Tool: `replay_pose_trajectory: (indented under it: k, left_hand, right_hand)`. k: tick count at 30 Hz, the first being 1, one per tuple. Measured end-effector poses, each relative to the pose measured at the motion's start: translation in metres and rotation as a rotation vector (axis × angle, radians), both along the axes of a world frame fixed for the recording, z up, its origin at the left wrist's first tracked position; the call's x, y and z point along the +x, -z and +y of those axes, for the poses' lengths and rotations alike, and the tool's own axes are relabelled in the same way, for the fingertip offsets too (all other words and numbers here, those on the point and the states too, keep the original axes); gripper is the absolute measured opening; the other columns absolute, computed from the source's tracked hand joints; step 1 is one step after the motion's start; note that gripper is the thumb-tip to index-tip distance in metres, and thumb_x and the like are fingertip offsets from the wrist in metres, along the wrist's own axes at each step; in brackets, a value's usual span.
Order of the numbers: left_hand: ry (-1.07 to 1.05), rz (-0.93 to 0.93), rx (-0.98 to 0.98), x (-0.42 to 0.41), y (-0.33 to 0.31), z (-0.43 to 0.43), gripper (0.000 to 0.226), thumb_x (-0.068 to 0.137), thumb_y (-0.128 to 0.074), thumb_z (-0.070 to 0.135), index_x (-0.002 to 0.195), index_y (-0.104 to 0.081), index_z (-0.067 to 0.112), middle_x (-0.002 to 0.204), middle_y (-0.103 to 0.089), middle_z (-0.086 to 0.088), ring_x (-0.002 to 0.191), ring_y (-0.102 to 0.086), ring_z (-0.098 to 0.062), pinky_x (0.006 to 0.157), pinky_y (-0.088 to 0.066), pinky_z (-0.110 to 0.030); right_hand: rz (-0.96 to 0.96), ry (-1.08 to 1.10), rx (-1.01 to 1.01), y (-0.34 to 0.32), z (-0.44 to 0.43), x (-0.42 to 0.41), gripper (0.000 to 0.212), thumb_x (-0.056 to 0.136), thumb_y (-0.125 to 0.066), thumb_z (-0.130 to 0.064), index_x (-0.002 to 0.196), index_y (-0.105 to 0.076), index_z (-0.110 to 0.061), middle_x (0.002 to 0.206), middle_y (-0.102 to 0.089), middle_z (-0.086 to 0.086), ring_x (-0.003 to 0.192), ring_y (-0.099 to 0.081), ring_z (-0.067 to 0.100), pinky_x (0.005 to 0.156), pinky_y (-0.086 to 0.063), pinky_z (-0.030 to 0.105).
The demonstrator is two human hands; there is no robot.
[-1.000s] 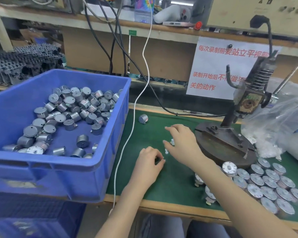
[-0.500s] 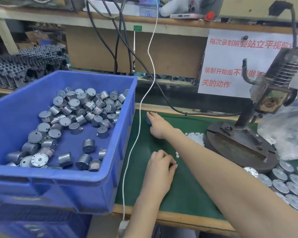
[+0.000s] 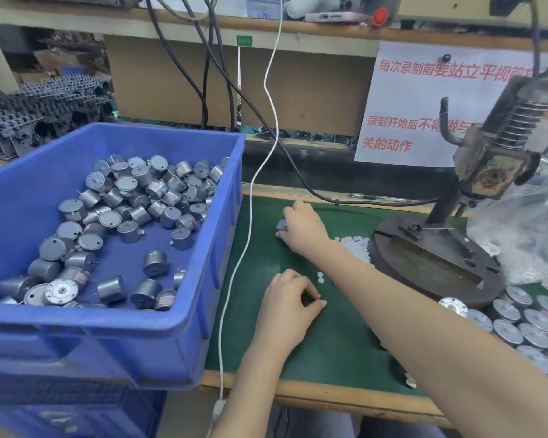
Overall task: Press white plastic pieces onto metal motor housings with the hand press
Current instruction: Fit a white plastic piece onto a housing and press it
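The blue bin of loose motors sits well left of the press base. A second ago the right hand was over the white pieces heaped against that base's left rim. It has since crossed left over the green mat to the lone motor lying out there.

Its fingers are now curled down over that motor, which shows only as a grey edge at the hand's left side, under the fingertips. The palm hides the rest, and I cannot tell whether the motor has left the mat.

The left hand has hardly moved. It is left of the base and nearer the bench edge, with thumb and forefinger tips pinched on what looks like a white piece. Two more pieces lie loose just beyond it.

Both parts for the next pressing seem to be in hand, but neither has reached the hand press yet. Finished motors stand in rows right of the base.
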State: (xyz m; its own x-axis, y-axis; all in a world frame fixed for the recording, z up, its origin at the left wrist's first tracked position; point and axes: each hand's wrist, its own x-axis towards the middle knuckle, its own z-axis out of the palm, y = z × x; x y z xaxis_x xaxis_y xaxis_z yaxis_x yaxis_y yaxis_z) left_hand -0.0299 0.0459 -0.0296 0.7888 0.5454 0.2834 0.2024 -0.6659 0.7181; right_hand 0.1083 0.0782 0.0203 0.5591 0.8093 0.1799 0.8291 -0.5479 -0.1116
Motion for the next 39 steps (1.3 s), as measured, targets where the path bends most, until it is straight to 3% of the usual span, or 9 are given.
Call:
replay_pose_trajectory:
  k: [5, 8, 12, 16, 19, 21, 24, 30, 39]
  left_hand:
    - [-0.037, -0.005, -0.037, -0.001, -0.002, 0.001, 0.026, 0.081, -0.068, 0.018, 0.068, -0.046, 0.025, 0.074, -0.04, 0.014, 0.082, -0.042, -0.011, 0.066, -0.03, -0.019]
    - [-0.068, -0.027, -0.053, -0.004, -0.003, 0.001, 0.024, 0.08, -0.069, 0.017, 0.067, -0.05, 0.024, 0.074, -0.04, 0.014, 0.082, -0.042, -0.011, 0.065, -0.026, -0.015]
    - [-0.09, -0.003, 0.028, -0.004, -0.003, 0.002, 0.007, 0.082, -0.068, 0.018, 0.083, -0.065, 0.012, 0.085, -0.044, 0.008, 0.09, -0.042, -0.014, 0.078, -0.031, -0.019]
    - [-0.09, -0.002, 0.049, -0.006, -0.005, 0.0, 0.008, 0.081, -0.067, 0.019, 0.086, -0.067, 0.013, 0.09, -0.05, 0.005, 0.09, -0.045, -0.014, 0.088, -0.036, -0.027]
    - [-0.155, -0.172, -0.132, -0.009, -0.009, 0.002, 0.007, 0.084, -0.062, 0.007, 0.082, -0.065, 0.013, 0.086, -0.057, 0.001, 0.078, -0.053, -0.003, 0.077, -0.041, -0.014]
    - [-0.217, -0.245, -0.274, -0.011, -0.009, 0.006, 0.016, 0.086, -0.056, 0.002, 0.082, -0.064, 0.016, 0.089, -0.062, 0.0, 0.078, -0.055, 0.002, 0.069, -0.039, -0.003]
    - [-0.252, -0.255, -0.363, -0.01, -0.008, 0.006, 0.021, 0.088, -0.052, 0.002, 0.081, -0.063, 0.019, 0.092, -0.064, 0.001, 0.08, -0.056, 0.002, 0.066, -0.038, -0.001]
    - [-0.25, -0.254, -0.339, -0.01, -0.007, 0.006, 0.022, 0.088, -0.052, 0.002, 0.079, -0.062, 0.02, 0.091, -0.064, 0.0, 0.079, -0.056, 0.0, 0.066, -0.039, -0.002]
    - [-0.241, -0.245, -0.297, -0.009, -0.005, 0.007, 0.021, 0.088, -0.052, 0.002, 0.08, -0.062, 0.019, 0.092, -0.064, 0.0, 0.079, -0.056, 0.0, 0.067, -0.039, -0.002]
  right_hand:
    - [0.128, 0.042, 0.018, -0.001, -0.022, -0.004, 0.041, 0.089, -0.059, -0.035, 0.115, -0.049, -0.006, 0.118, -0.053, 0.011, 0.112, -0.045, 0.027, 0.083, -0.038, 0.033]
    - [0.388, 0.145, 0.269, -0.008, -0.043, -0.015, 0.037, 0.089, -0.059, -0.033, 0.113, -0.05, -0.007, 0.113, -0.059, 0.007, 0.105, -0.052, 0.024, 0.074, -0.036, 0.028]
    - [0.616, 0.134, 0.573, -0.003, -0.075, -0.039, 0.044, 0.09, -0.057, -0.029, 0.13, -0.046, -0.015, 0.11, -0.057, 0.004, 0.094, -0.053, 0.019, 0.083, -0.047, 0.035]
    - [0.619, 0.14, 0.655, 0.021, -0.101, -0.058, 0.044, 0.092, -0.054, -0.024, 0.135, -0.047, -0.016, 0.112, -0.057, 0.003, 0.11, -0.051, 0.018, 0.094, -0.036, 0.023]
    - [0.584, 0.115, 0.725, 0.037, -0.115, -0.071, 0.038, 0.094, -0.052, -0.023, 0.132, -0.05, -0.02, 0.101, -0.055, -0.006, 0.099, -0.048, 0.008, 0.083, -0.031, 0.014]
    - [0.586, 0.096, 0.737, 0.041, -0.119, -0.072, 0.038, 0.095, -0.049, -0.025, 0.134, -0.048, -0.021, 0.095, -0.055, -0.013, 0.095, -0.045, 0.004, 0.081, -0.031, 0.013]
    - [0.59, 0.101, 0.64, 0.042, -0.119, -0.067, 0.042, 0.098, -0.041, -0.025, 0.139, -0.041, -0.018, 0.1, -0.051, -0.011, 0.098, -0.039, 0.002, 0.074, -0.024, 0.01]
    - [0.551, 0.083, 0.494, 0.045, -0.116, -0.064, 0.042, 0.101, -0.032, -0.026, 0.143, -0.035, -0.02, 0.119, -0.051, 0.004, 0.109, -0.045, 0.013, 0.072, -0.024, 0.016]
    - [0.493, 0.02, 0.421, 0.046, -0.116, -0.066, 0.043, 0.101, -0.032, -0.026, 0.143, -0.034, -0.018, 0.116, -0.049, 0.004, 0.109, -0.047, 0.017, 0.078, -0.029, 0.02]
